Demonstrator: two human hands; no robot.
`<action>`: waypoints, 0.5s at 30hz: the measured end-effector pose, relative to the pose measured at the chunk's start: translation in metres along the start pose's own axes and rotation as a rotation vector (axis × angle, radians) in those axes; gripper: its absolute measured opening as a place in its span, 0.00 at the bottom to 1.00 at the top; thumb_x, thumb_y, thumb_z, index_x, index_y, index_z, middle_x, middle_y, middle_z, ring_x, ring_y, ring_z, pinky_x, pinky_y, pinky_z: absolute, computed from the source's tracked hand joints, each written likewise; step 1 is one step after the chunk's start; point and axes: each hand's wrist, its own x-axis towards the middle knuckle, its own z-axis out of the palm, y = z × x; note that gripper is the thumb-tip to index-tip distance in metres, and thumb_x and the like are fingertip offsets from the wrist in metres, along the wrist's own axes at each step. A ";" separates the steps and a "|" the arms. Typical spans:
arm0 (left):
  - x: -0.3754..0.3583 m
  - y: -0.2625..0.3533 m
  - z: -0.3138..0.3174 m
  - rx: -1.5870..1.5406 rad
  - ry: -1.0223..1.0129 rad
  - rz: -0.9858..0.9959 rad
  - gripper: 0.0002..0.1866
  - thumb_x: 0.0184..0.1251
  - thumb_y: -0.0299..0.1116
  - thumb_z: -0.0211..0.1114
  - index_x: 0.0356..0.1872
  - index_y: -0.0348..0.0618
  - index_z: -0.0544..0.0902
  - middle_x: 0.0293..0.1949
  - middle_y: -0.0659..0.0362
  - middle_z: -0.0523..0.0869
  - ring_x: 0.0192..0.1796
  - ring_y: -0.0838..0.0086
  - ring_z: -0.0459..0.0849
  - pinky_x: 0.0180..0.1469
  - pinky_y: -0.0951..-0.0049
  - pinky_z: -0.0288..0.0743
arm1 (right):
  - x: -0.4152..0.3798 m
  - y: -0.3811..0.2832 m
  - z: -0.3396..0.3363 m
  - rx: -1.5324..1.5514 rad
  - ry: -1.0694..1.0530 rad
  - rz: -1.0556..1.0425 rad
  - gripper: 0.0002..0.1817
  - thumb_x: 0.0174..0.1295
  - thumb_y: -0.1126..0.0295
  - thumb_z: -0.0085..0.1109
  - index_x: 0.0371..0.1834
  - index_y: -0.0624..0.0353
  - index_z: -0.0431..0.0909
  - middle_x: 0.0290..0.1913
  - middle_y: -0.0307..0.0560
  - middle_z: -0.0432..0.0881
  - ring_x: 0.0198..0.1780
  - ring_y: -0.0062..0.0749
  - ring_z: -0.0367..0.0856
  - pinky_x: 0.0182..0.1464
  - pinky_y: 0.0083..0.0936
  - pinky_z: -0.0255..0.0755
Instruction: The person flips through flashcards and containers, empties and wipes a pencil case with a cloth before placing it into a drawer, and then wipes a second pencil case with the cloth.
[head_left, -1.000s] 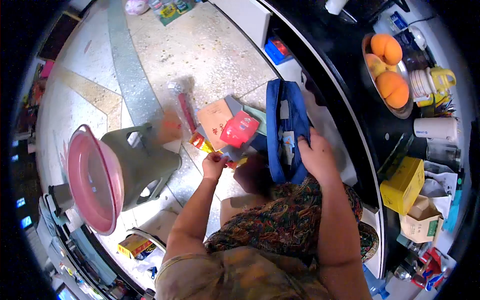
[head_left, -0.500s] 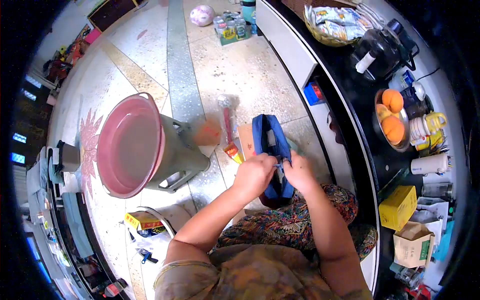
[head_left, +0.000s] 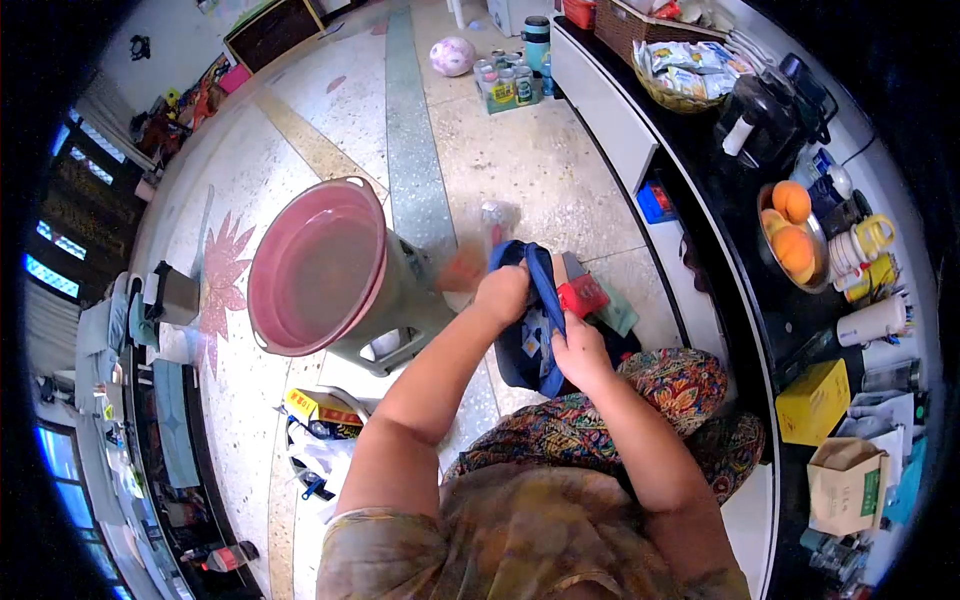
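Observation:
A dark blue fabric bag (head_left: 515, 362) is held with its mouth spread wide, and some light, patterned items show inside. My left hand (head_left: 502, 294) is closed on the bag's left side near the top. On the opposite edge, my right hand (head_left: 582, 352) pinches the rim with its thumb up. Just right of the bag lie a red packet (head_left: 583, 296) and a pale green item (head_left: 620, 313). Part of the floor things behind the bag is hidden by it.
A pink basin (head_left: 262, 290) of water sits on a grey stool (head_left: 405, 320) to my left. Near my left elbow is a bin (head_left: 330, 455) with a yellow box. A long black-topped cabinet (head_left: 745, 215) runs along my right. Drink cans (head_left: 505, 85) and a ball (head_left: 452, 57) are farther off.
My hands have moved apart, and the bag has gone from narrow to wide open, tilting left. The red packet beside it has come into sight. The view has shifted.

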 end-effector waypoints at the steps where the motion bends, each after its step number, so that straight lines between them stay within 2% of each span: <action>1: 0.000 0.000 0.001 -0.031 -0.030 0.015 0.13 0.49 0.28 0.54 0.38 0.36 0.74 0.31 0.46 0.80 0.35 0.55 0.80 0.36 0.60 0.74 | -0.003 0.002 0.002 -0.014 0.002 -0.012 0.13 0.50 0.70 0.49 0.36 0.67 0.68 0.29 0.63 0.75 0.34 0.57 0.73 0.38 0.43 0.67; 5: 0.000 0.010 0.008 -0.068 -0.087 0.038 0.10 0.49 0.30 0.56 0.31 0.38 0.78 0.32 0.46 0.80 0.37 0.55 0.79 0.39 0.61 0.74 | -0.013 0.013 0.002 -0.006 0.007 -0.073 0.10 0.51 0.70 0.47 0.34 0.65 0.69 0.28 0.62 0.75 0.33 0.56 0.73 0.37 0.43 0.66; 7: -0.003 0.022 0.000 -0.076 -0.149 -0.011 0.09 0.48 0.32 0.56 0.27 0.39 0.80 0.33 0.46 0.80 0.38 0.56 0.79 0.40 0.62 0.73 | -0.014 0.015 -0.004 0.007 -0.022 -0.050 0.12 0.50 0.71 0.49 0.36 0.65 0.69 0.29 0.63 0.75 0.34 0.57 0.73 0.38 0.43 0.67; 10: 0.010 0.022 0.014 -0.013 -0.185 -0.058 0.13 0.46 0.37 0.59 0.30 0.40 0.81 0.35 0.48 0.81 0.39 0.61 0.80 0.41 0.64 0.74 | -0.014 0.010 -0.010 0.033 -0.060 0.023 0.12 0.48 0.72 0.50 0.36 0.66 0.69 0.31 0.63 0.75 0.36 0.57 0.73 0.40 0.43 0.67; 13: 0.019 0.017 0.030 0.068 -0.220 -0.052 0.11 0.46 0.33 0.57 0.30 0.39 0.80 0.36 0.48 0.80 0.38 0.60 0.80 0.40 0.65 0.74 | -0.015 0.013 -0.011 0.096 0.032 -0.024 0.15 0.48 0.72 0.49 0.40 0.66 0.69 0.33 0.64 0.75 0.38 0.57 0.73 0.42 0.42 0.66; 14: 0.019 0.016 0.037 0.073 -0.221 -0.045 0.11 0.46 0.33 0.57 0.30 0.39 0.80 0.36 0.48 0.80 0.38 0.60 0.80 0.40 0.65 0.74 | -0.014 0.014 -0.011 0.098 0.039 -0.021 0.15 0.48 0.72 0.49 0.40 0.66 0.69 0.33 0.64 0.75 0.38 0.57 0.73 0.42 0.42 0.66; 15: 0.017 0.016 0.043 0.122 -0.052 0.060 0.10 0.45 0.30 0.57 0.31 0.39 0.80 0.36 0.48 0.79 0.37 0.60 0.80 0.40 0.65 0.74 | -0.012 0.015 -0.011 0.086 0.064 -0.001 0.15 0.48 0.72 0.49 0.41 0.66 0.69 0.33 0.64 0.75 0.37 0.57 0.73 0.42 0.42 0.66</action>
